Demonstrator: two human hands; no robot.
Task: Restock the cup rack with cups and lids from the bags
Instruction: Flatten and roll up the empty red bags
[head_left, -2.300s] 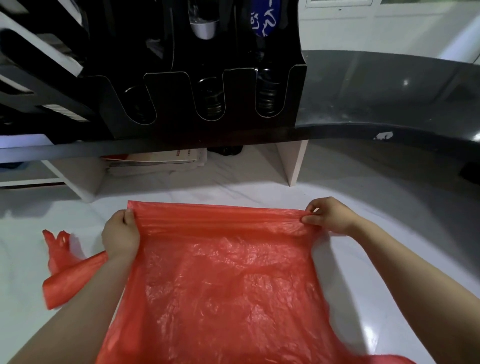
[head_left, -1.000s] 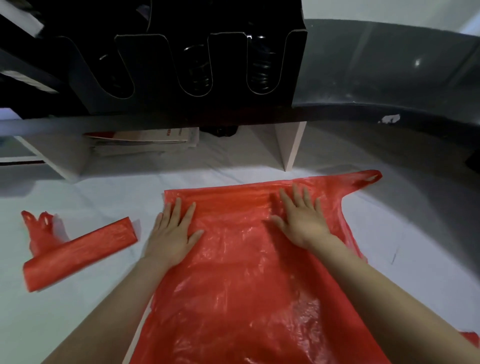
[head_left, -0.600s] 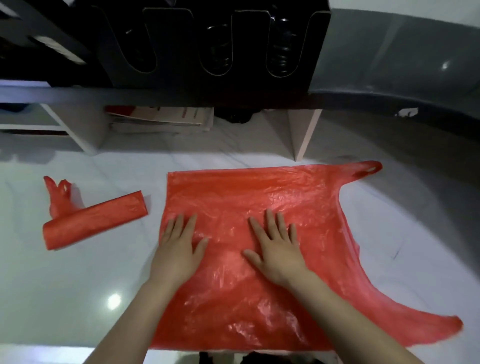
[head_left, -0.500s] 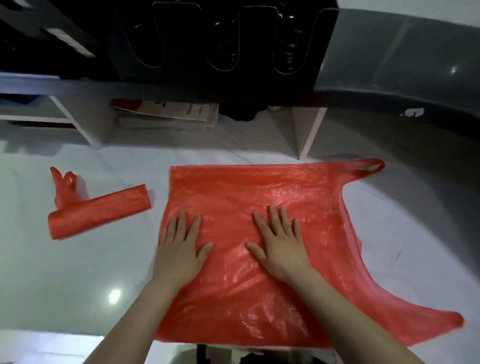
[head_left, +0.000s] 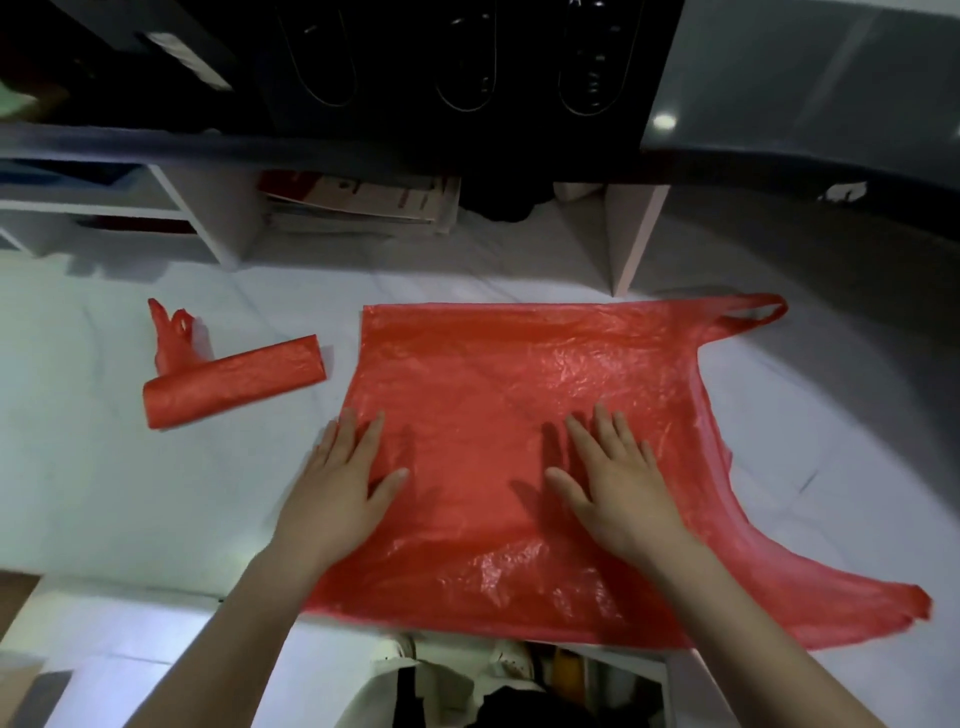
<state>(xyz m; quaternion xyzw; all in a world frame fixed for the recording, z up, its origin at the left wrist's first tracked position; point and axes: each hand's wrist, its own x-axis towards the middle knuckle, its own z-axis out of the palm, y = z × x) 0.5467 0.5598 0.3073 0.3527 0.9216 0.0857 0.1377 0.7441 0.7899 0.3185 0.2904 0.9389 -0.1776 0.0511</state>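
The counter (head_left: 104, 493) is white and glossy, with faint grey veins and a soft glare near its front edge. Behind it a dark shelf (head_left: 805, 130) runs across the room, raised on white supports (head_left: 631, 234); I count two of them in sight, one left of centre and one right. Between them, under the shelf, lies one stack of papers (head_left: 363, 205). The light is dim, and the back of the room is mostly shadow.

On the shelf stands one black rack (head_left: 395, 78), showing three rounded slots (head_left: 592, 67) side by side. What sits in them is too dark to tell.

There are two red bags on the counter. One bag (head_left: 519, 374) lies spread flat in the middle, its near edge at the counter's front edge. It has two handles: one handle loop (head_left: 753, 312) points to the far right, the other trails off to the near right. The second is a rolled bag (head_left: 234, 387), lying slantwise well to the left of the flat one, apart from it, with a twisted end sticking up at its left.

Two hands, both palm down. The left hand (head_left: 337, 493) rests on the flat bag's left edge, fingers straight, thumb spread. The right hand (head_left: 618, 488) presses near the bag's middle, fingers straight and slightly fanned. Neither grips anything.
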